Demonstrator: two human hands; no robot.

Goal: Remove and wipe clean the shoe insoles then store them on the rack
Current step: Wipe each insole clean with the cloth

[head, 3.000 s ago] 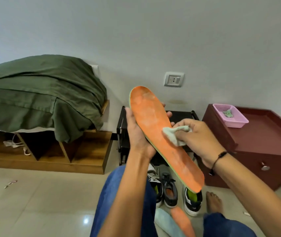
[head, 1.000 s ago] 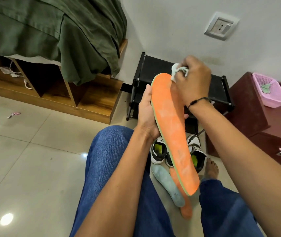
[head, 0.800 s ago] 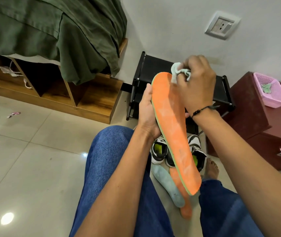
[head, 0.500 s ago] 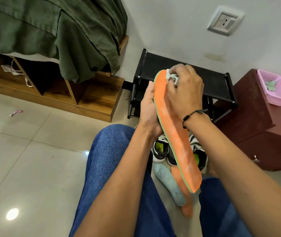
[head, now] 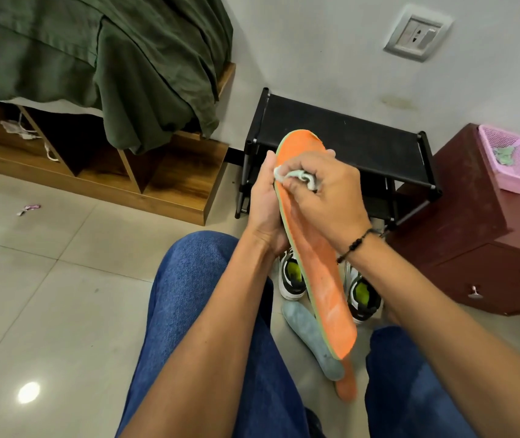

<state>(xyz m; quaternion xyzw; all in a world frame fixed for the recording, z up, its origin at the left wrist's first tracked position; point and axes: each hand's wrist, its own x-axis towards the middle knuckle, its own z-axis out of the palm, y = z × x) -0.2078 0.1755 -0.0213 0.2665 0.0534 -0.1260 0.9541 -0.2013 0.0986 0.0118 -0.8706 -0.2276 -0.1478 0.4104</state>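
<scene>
At the bottom of the frame the person's legs in blue jeans (head: 208, 327) fill the lower middle, with both forearms reaching up from the bottom edge toward the centre. Between the knees, on the pale tiled floor (head: 46, 295), lie a grey-green insole (head: 311, 336) and, partly under it, a second orange insole (head: 345, 384).

Just above them, a pair of black-and-white sneakers (head: 363, 295) with lime-green interiors stands on the floor, partly hidden by what the hands hold.

In the centre of the frame the left hand (head: 263, 203) grips a long orange insole (head: 322, 279) from behind near its upper half, fingers wrapped round its edge. The insole runs diagonally, toe end up near the middle of the frame and heel end down toward the lower right. The right hand (head: 328, 197), with a dark beaded bracelet (head: 355, 245) at the wrist, is closed round a small pale cloth (head: 296, 178) and presses it against the orange face near the toe end.

Behind the hands, a low black shoe rack (head: 347, 134) stands against the white wall. To its right is a dark red cabinet (head: 473, 232) carrying a pink basket (head: 515, 159). In the upper left, a wooden bed frame (head: 173, 184) is draped with a dark green sheet (head: 110, 58). A wall socket (head: 417, 33) sits in the upper right.
</scene>
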